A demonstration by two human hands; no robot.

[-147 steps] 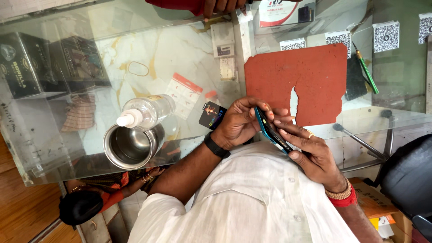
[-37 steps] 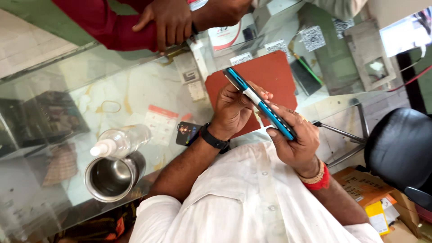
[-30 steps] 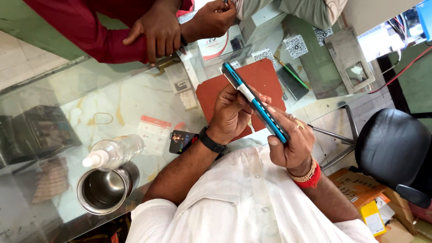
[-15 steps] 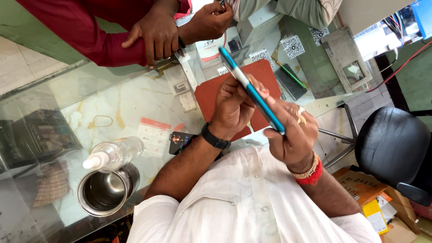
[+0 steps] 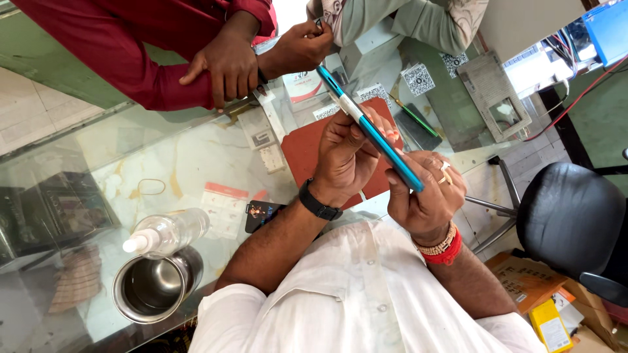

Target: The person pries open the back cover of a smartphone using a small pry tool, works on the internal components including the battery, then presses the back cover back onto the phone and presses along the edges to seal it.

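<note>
Dressed in a white short-sleeved shirt (image 5: 366, 294) with a buttoned placket down the middle, the fabric creased and slightly marked near the chest. Bare forearms below the sleeves. Black band, watch-like, snug around the wrist of the left hand (image 5: 343, 157). On the wrist of the right hand (image 5: 425, 196), a string of pale beads beside a bright red thread band, the two lying touching. Light-coloured ring with a small red spot on one finger of that hand.
</note>
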